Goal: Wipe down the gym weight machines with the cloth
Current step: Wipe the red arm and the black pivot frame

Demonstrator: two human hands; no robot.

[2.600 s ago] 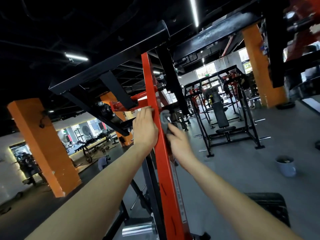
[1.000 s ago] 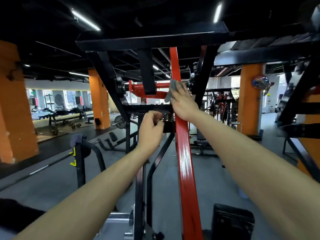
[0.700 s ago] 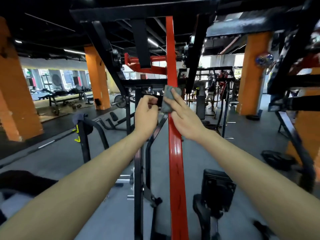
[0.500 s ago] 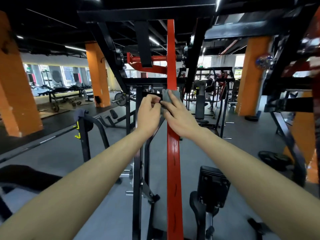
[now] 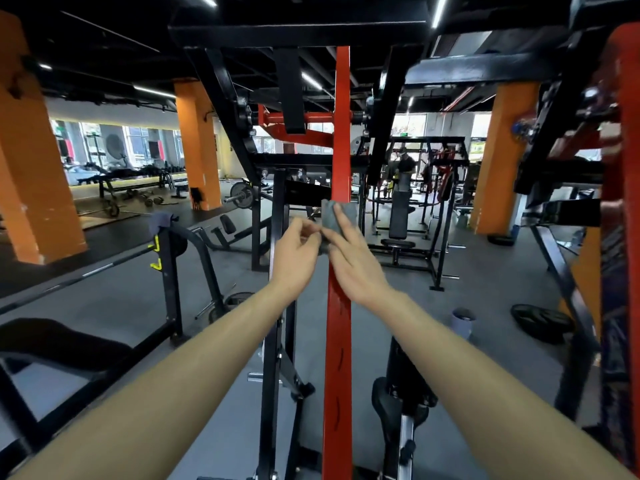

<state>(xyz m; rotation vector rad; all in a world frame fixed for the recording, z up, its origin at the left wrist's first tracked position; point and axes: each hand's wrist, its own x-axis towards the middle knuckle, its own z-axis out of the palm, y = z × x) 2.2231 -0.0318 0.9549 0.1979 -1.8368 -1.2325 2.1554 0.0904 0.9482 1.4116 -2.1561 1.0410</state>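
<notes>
A grey cloth is wrapped over the front of a tall red upright bar of the weight machine, at about mid height. My right hand lies flat on the cloth with fingers straight, pressing it to the bar. My left hand is just left of the bar, its thumb and fingers pinching the cloth's left edge. The black frame of the machine crosses overhead, and a red pivot arm joins the bar higher up.
A black post stands just left of the red bar. A black seat pad sits low right. Orange pillars flank the room. A small bin and a weight plate are on the grey floor at right.
My right hand has slid the cloth down the red bar from near the pivot to mid height. My left hand has left the black crossbar and come over to the cloth's edge.
</notes>
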